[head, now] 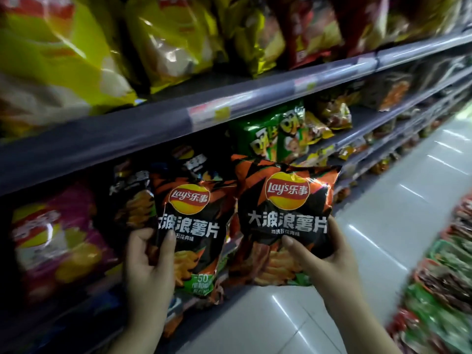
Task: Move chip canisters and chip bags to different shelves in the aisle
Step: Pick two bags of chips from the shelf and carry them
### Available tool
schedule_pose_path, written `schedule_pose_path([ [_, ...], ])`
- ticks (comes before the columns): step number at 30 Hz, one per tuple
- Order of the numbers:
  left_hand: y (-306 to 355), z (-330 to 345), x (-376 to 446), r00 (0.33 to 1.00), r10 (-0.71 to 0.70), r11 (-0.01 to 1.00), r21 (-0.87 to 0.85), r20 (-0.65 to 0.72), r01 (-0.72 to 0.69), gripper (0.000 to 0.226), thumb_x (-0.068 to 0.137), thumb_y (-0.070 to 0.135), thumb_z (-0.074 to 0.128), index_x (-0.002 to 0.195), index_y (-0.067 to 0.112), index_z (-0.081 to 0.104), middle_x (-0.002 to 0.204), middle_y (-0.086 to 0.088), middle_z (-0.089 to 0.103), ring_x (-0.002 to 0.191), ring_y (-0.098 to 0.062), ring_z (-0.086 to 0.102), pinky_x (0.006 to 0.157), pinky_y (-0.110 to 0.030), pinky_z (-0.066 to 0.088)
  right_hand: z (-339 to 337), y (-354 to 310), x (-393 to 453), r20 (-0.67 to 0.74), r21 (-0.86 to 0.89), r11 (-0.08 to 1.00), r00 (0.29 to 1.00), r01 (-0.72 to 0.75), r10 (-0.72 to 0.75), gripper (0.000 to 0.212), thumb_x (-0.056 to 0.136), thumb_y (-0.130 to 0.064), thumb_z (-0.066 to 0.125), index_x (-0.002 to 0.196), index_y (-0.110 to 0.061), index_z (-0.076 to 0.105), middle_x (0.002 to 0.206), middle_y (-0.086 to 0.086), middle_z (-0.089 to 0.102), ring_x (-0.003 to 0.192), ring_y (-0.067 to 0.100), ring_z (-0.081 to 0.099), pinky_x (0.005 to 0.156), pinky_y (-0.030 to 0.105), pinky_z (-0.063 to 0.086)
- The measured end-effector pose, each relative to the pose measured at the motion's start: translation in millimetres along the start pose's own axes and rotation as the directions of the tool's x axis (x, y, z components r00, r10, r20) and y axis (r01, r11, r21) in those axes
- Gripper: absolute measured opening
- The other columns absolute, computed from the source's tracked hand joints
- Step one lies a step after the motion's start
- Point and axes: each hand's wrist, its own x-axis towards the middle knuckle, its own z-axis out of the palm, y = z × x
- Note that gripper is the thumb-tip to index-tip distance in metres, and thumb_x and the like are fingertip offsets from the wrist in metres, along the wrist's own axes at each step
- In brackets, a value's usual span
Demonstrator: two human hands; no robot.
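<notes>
Both hands grip black-and-orange chip bags — left hand (146, 261) one bag (194, 226), right hand (329, 254) another (283, 218).

The white tiled aisle floor (383, 238) to the right lies open, a broad lane between the shelving on the left and the blurred snack display (444, 272) at the far right. The shelf edge (178, 123) juts out overhead, capping the bay below it. That bay is crowded: a pink bag (56, 241) at the left, dark bags (132, 198) in the middle, green bags (270, 134) to the right. The upper shelf is packed tight with yellow bags (166, 39)
</notes>
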Motion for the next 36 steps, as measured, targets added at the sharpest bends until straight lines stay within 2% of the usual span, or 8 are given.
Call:
schedule_pose_path([
  [5, 23.4, 96.3, -16.4, 0.997, 0.017, 0.998, -0.064, 0.071, -0.012, 0.023, 0.086, 0.027, 0.062, 0.085, 0.046, 0.050, 0.081, 0.038, 0.058, 0.075, 0.019, 0.053, 0.061, 0.000, 0.041, -82.9, -6.0, 30.1, -0.093, -0.079, 0.997, 0.995, 0.015, -0.022, 0.049, 0.057, -0.035, 0.083, 0.104, -0.027, 0.069, 0.096, -0.009, 0.077, 0.086, 0.008, 0.073, 0.065, 0.020, 0.058],
  [10, 47.4, 173.9, -28.6, 0.984, 0.063, 0.994, -0.097, 0.165, -0.047, 0.023, 0.083, 0.034, 0.061, 0.084, 0.054, 0.050, 0.085, 0.035, 0.058, 0.079, 0.014, 0.056, 0.063, 0.000, 0.041, -149.7, -15.6, 54.6, -0.153, -0.160, 0.985, 0.984, 0.063, -0.088, 0.037, 0.060, -0.031, 0.082, 0.096, -0.032, 0.071, 0.091, -0.014, 0.077, 0.081, 0.002, 0.073, 0.061, 0.012, 0.054],
  [16, 52.6, 251.2, -31.8, 0.959, 0.083, 0.994, -0.096, 0.271, -0.058, 0.017, 0.083, 0.032, 0.062, 0.084, 0.044, 0.050, 0.089, 0.032, 0.059, 0.086, 0.013, 0.055, 0.067, 0.001, 0.040, -205.8, -27.2, 82.7, -0.246, -0.182, 0.981, 0.962, 0.071, -0.115, 0.036, 0.058, -0.035, 0.080, 0.093, -0.032, 0.070, 0.087, -0.019, 0.076, 0.077, -0.004, 0.071, 0.057, 0.007, 0.051],
  [21, 48.2, 316.5, -28.4, 0.927, 0.082, 0.995, -0.087, 0.365, -0.053, 0.013, 0.082, 0.034, 0.061, 0.085, 0.040, 0.049, 0.092, 0.038, 0.057, 0.090, 0.022, 0.051, 0.071, 0.007, 0.034, -232.1, -17.4, 112.8, -0.336, -0.145, 0.989, 0.940, 0.013, -0.062, 0.034, 0.058, -0.031, 0.079, 0.091, -0.031, 0.071, 0.082, -0.020, 0.075, 0.072, -0.003, 0.071, 0.054, 0.008, 0.051],
  [23, 45.4, 338.1, -21.8, 0.917, 0.059, 0.995, -0.096, 0.394, -0.022, 0.013, 0.081, 0.037, 0.061, 0.084, 0.043, 0.050, 0.094, 0.038, 0.057, 0.091, 0.021, 0.051, 0.071, 0.005, 0.036, -237.9, -13.6, 126.8, -0.353, -0.133, 0.991, 0.935, -0.024, -0.025, 0.033, 0.057, -0.032, 0.080, 0.088, -0.032, 0.072, 0.081, -0.018, 0.076, 0.071, -0.002, 0.071, 0.054, 0.009, 0.052],
  [27, 38.9, 402.1, 8.1, 0.906, 0.018, 0.992, -0.120, 0.424, 0.036, 0.013, 0.075, 0.047, 0.059, 0.085, 0.047, 0.050, 0.092, 0.024, 0.059, 0.089, 0.018, 0.053, 0.072, -0.008, 0.042, -258.8, -7.4, 177.3, -0.415, -0.150, 0.987, 0.910, -0.061, -0.007, 0.040, 0.051, -0.041, 0.081, 0.090, -0.033, 0.072, 0.085, -0.015, 0.077, 0.076, 0.001, 0.072, 0.058, 0.012, 0.055],
  [30, 36.8, 448.2, 29.0, 0.887, 0.014, 0.990, -0.129, 0.461, 0.052, 0.015, 0.075, 0.048, 0.059, 0.087, 0.043, 0.051, 0.092, 0.017, 0.059, 0.087, 0.016, 0.053, 0.071, -0.013, 0.040, -272.9, -6.3, 217.0, -0.439, -0.171, 0.984, 0.898, -0.055, -0.026, 0.040, 0.054, -0.036, 0.081, 0.092, -0.030, 0.071, 0.087, -0.014, 0.077, 0.078, 0.001, 0.072, 0.060, 0.012, 0.054],
  [36, 37.7, 521.6, 53.7, 0.839, 0.043, 0.988, -0.150, 0.542, 0.046, 0.016, 0.077, 0.045, 0.059, 0.089, 0.039, 0.051, 0.089, 0.038, 0.057, 0.087, 0.020, 0.052, 0.066, 0.003, 0.038, -296.3, 2.2, 275.1, -0.484, -0.175, 0.983, 0.874, -0.058, -0.034, 0.041, 0.059, -0.032, 0.079, 0.098, -0.027, 0.069, 0.090, -0.016, 0.076, 0.080, -0.001, 0.071, 0.061, 0.009, 0.053],
])
